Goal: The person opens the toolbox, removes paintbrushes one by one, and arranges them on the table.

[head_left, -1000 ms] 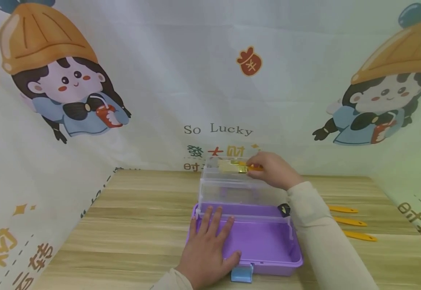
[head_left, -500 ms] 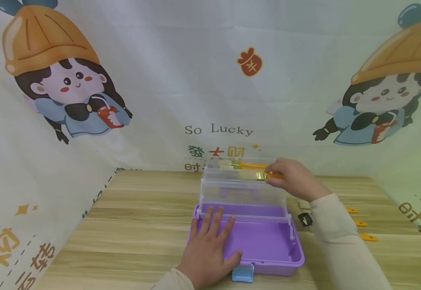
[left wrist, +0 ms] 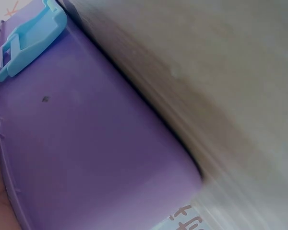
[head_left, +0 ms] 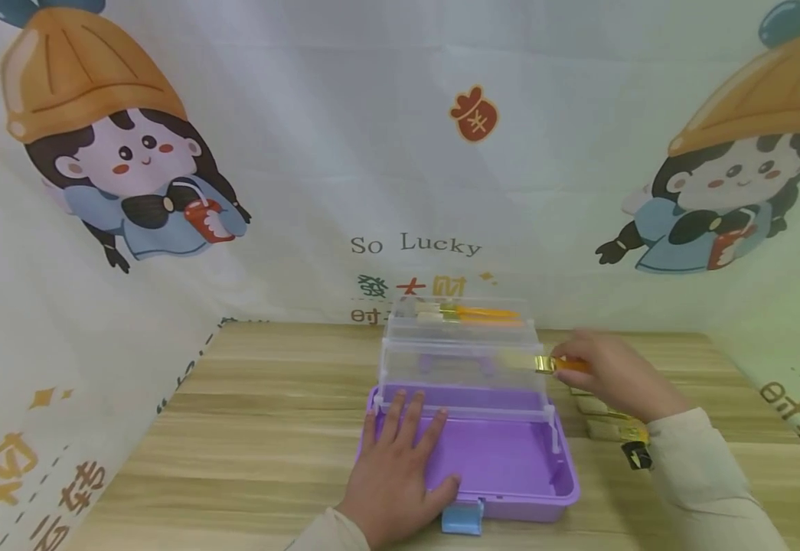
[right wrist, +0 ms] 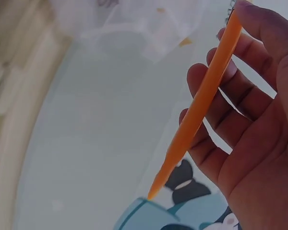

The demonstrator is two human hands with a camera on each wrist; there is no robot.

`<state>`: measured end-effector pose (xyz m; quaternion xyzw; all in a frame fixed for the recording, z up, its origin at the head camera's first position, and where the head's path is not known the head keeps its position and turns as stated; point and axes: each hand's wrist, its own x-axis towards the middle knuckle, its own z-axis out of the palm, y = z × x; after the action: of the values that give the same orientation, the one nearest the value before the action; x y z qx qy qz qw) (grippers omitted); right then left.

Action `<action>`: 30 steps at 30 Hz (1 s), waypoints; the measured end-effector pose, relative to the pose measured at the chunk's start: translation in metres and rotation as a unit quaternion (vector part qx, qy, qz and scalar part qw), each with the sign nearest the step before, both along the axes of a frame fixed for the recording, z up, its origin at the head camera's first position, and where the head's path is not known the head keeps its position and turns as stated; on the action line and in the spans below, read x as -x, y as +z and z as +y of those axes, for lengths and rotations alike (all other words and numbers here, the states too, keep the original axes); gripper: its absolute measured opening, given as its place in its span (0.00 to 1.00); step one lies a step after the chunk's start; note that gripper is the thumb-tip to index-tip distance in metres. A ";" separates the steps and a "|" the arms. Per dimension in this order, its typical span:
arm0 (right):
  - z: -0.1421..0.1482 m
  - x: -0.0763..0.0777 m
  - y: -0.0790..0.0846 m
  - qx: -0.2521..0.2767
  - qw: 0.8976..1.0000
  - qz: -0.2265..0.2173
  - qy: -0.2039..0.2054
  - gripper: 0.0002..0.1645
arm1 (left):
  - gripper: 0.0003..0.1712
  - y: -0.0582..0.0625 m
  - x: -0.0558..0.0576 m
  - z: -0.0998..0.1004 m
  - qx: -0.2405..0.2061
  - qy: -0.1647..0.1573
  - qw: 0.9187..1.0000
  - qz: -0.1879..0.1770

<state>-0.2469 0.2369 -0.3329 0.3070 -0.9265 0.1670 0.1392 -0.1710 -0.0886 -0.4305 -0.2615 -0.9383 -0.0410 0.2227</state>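
Holding a flat brush by its orange handle, the right hand is positioned at the right end of the raised clear section of a purple box in the head view. The bristles point left and are blurred; contact with the clear section cannot be determined. The left hand lies over the left front part of the box, fingers extended and spread, gripping nothing. A light blue latch projects from the front wall. Two orange-handled brushes lie side by side in the upper compartment of the clear section. Further brushes lie on the wooden table to the right of the box, partly covered by the right arm, with a black tag next to them. A printed cloth stands behind the table.

In the left wrist view, the outer wall of the box fills the left half, with the latch at upper left. A strip of the hand shows at the left edge; its fingers are outside this view.

In the right wrist view, the thumb and fingertips pinch the upper part of the handle. The remaining fingers are loosely bent behind it, with gaps between them.
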 end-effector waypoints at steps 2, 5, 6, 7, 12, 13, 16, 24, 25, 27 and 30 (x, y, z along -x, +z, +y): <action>0.007 -0.006 -0.005 -0.008 1.000 -0.002 -0.005 0.08 | 0.43 -0.001 0.000 0.000 0.000 0.000 1.000 -0.001; 0.018 -0.014 -0.016 -0.017 1.000 -0.012 -0.019 0.10 | 0.43 -0.001 -0.001 -0.001 0.000 0.001 1.000 -0.005; 0.023 -0.016 -0.020 -0.021 0.999 -0.015 -0.024 0.10 | 0.43 -0.002 -0.001 -0.001 0.000 0.001 1.000 -0.005; 0.027 -0.019 -0.024 -0.023 0.999 -0.017 -0.029 0.11 | 0.43 -0.002 -0.002 -0.001 0.000 0.001 1.000 -0.006; 0.051 -0.029 -0.042 -0.022 0.998 -0.034 -0.044 0.10 | 0.44 -0.001 -0.002 0.000 0.004 0.005 1.000 -0.013; 0.056 -0.031 -0.045 -0.020 0.998 -0.041 -0.046 0.10 | 0.44 -0.001 -0.002 0.000 0.006 0.007 1.000 -0.016; 0.069 -0.036 -0.052 -0.025 0.996 -0.069 -0.054 0.11 | 0.44 0.001 -0.001 0.000 0.011 0.010 1.000 -0.022; 0.093 -0.043 -0.070 -0.056 0.993 -0.090 -0.045 0.04 | 0.44 0.003 -0.001 0.000 0.015 0.014 0.999 -0.030; 0.096 -0.043 -0.073 -0.057 0.994 -0.090 -0.037 0.07 | 0.44 0.003 -0.001 0.000 0.015 0.014 0.999 -0.031; 0.099 -0.043 -0.078 -0.057 0.995 -0.086 -0.018 0.15 | 0.44 0.003 -0.001 0.000 0.012 0.014 0.999 -0.036; 0.103 -0.044 -0.084 -0.052 0.993 -0.103 -0.004 0.18 | 0.44 0.003 -0.001 0.001 0.011 0.013 0.999 -0.038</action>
<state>-0.2030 0.3404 -0.4168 0.2910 -0.9447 0.1488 0.0281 -0.1697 -0.0881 -0.4276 -0.2496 -0.9499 -0.0372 0.1847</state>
